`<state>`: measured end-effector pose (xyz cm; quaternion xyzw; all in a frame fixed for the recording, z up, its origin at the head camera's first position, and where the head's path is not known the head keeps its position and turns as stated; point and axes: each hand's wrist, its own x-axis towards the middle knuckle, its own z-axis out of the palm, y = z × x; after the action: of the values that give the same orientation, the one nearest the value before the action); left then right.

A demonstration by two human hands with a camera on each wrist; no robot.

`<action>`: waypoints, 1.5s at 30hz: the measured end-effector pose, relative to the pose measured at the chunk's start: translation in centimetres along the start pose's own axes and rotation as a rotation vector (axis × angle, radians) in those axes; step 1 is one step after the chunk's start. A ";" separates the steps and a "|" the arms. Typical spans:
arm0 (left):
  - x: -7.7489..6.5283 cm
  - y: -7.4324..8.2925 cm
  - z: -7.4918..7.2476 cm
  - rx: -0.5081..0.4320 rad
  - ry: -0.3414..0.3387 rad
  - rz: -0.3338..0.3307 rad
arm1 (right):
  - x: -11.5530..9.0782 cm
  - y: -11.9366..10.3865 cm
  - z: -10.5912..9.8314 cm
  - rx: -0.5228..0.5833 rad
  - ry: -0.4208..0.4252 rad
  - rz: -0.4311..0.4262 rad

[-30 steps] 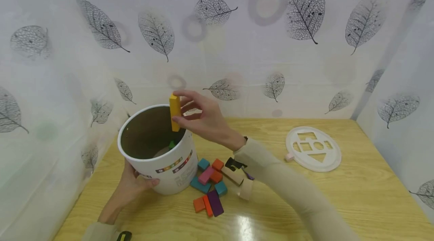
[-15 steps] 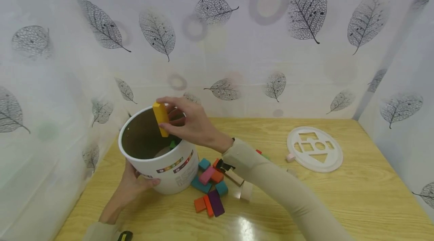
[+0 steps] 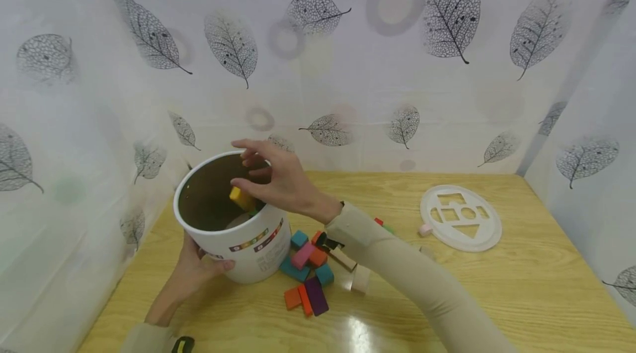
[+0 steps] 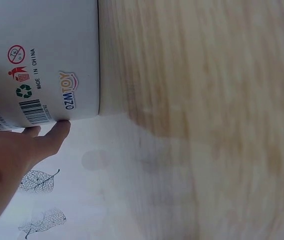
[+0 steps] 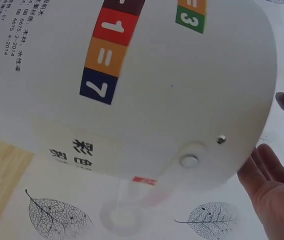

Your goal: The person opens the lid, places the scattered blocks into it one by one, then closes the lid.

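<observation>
A white bucket (image 3: pixel 238 259) with printed number labels stands on the table at left, its mouth tipped a little toward me. Against its near left side my left hand (image 3: pixel 196 267) holds it, thumb on the front; fingertips touch the wall in the left wrist view. My right hand (image 3: pixel 283 179) is over the bucket's right rim, thumb and fingers spread apart. Just below it, inside the bucket, a yellow block (image 3: pixel 240 197) is in the air, free of the fingers. The bucket's bottom is mostly hidden.
Several loose blocks lie right of the bucket, among them a purple block (image 3: pixel 316 296), a pink block (image 3: pixel 303 256) and a wooden block (image 3: pixel 360 279). A white lid (image 3: pixel 464 242) with cut-out shapes lies farther right, a small pink block (image 3: pixel 425 230) beside it. A leaf-patterned sheet (image 3: pixel 367 82) hangs behind.
My right hand has moved left over the bucket's mouth with the yellow block and let it go; the block has dropped inside the rim. The left hand has stayed on the bucket.
</observation>
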<state>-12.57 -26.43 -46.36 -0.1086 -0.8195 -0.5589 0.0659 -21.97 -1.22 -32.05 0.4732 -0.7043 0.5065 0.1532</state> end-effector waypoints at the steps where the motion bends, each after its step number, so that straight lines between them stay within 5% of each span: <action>1: 0.0 0.0 0.0 0.002 0.000 0.003 | 0.0 0.0 -0.1 -0.007 0.011 -0.007; 12: -0.1 0.2 0.1 0.001 0.027 -0.002 | -2.7 0.7 -5.4 -0.083 -0.006 -0.045; 20: -0.2 0.2 0.1 -0.001 0.038 -0.002 | -9.2 3.0 -10.9 -0.231 -0.320 0.145; 27: -0.1 0.3 0.0 0.002 0.027 0.000 | -15.9 5.2 -13.3 -0.457 -0.599 0.290; 33: -0.3 0.3 0.0 -0.006 0.026 -0.010 | -19.0 7.1 -13.8 -0.514 -0.618 0.319; 45: 0.1 0.2 0.1 0.003 0.012 -0.017 | -19.8 8.4 -12.8 -0.527 -0.572 0.405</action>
<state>-12.62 -26.24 -46.15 -0.0979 -0.8208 -0.5589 0.0663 -22.20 20.20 -44.94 0.3917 -0.9021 0.1779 -0.0349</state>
